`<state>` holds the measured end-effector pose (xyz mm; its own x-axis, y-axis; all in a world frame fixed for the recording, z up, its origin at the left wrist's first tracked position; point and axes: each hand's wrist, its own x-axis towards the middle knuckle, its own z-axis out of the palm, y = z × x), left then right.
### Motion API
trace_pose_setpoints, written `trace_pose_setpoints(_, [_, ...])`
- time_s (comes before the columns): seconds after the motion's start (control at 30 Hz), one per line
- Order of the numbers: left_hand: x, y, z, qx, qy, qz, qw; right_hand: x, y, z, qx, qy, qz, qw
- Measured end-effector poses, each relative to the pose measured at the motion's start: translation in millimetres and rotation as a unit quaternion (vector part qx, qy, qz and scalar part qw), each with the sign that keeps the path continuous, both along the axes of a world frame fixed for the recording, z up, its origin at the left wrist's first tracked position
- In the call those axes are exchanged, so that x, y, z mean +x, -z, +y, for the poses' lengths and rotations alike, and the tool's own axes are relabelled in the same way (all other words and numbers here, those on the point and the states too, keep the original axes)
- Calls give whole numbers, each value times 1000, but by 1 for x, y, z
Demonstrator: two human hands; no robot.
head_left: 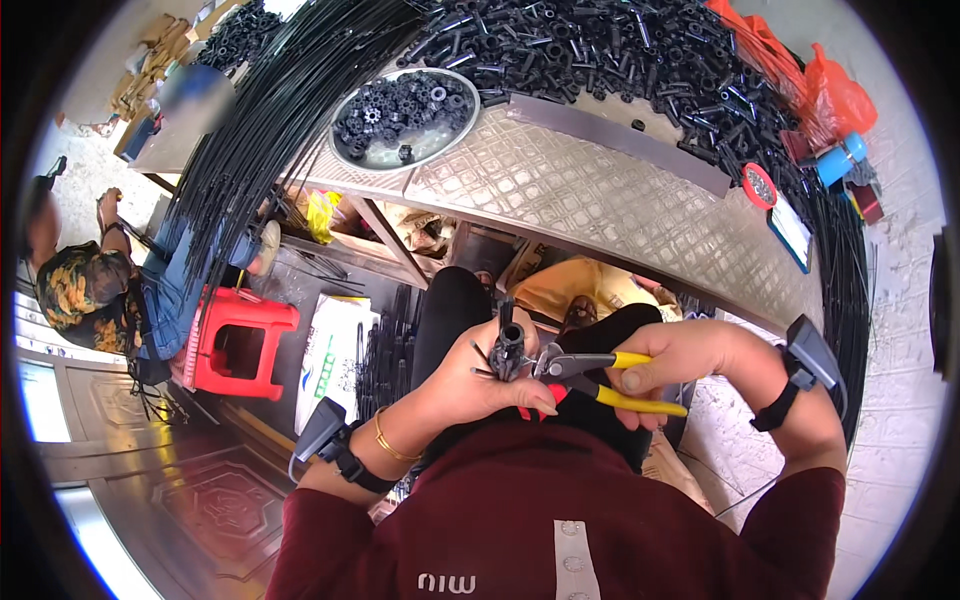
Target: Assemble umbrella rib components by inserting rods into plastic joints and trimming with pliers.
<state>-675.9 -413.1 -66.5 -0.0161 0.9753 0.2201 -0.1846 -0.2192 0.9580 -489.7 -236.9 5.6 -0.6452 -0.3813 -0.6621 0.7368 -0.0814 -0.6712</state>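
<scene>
My left hand (478,378) is wrapped round a black tubular part (509,345) with its round open end facing up. Thin dark rods stick out beside it, toward the left. In my right hand (668,372) is a pair of pliers (632,360) with yellow handles, spread apart in my grip. The metal jaws reach the side of the black part by my left fingers; whether they grip anything there cannot be made out. A small red piece (556,394) shows below the jaws, beside my left thumb. Both hands are above my lap.
Ahead stands a table with a patterned top (560,185), bearing a bowl (400,165) of small black parts, heaped black tubes (600,50) and long black rods (290,90). A small red-rimmed dish (759,186) lies right. Another person (95,280) sits left near a red stool (240,345).
</scene>
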Motion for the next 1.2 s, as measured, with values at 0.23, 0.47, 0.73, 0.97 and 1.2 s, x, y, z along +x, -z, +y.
trace_pose_setpoints(0.23, [3, -9, -19, -29, 5, 32, 999, 26, 58, -30, -277, 59, -18, 959])
trace_pose_setpoints(0.47, [5, -18, -17, -70, 34, -52, 996, 20, 11, -29, 58, 67, 42, 995])
trace_pose_setpoints(0.73, [-2, -16, -19, -19, 17, -98, 995, 14, -9, -28, 268, -46, 121, 955])
trace_pose_setpoints(0.97, [-5, -14, -16, -51, 15, -58, 997, 4, -29, -44, 395, -74, 289, 869])
trace_pose_setpoints(1.2, [-1, -4, -11, 58, -7, 41, 997, 59, 24, -27, -39, 61, -71, 995])
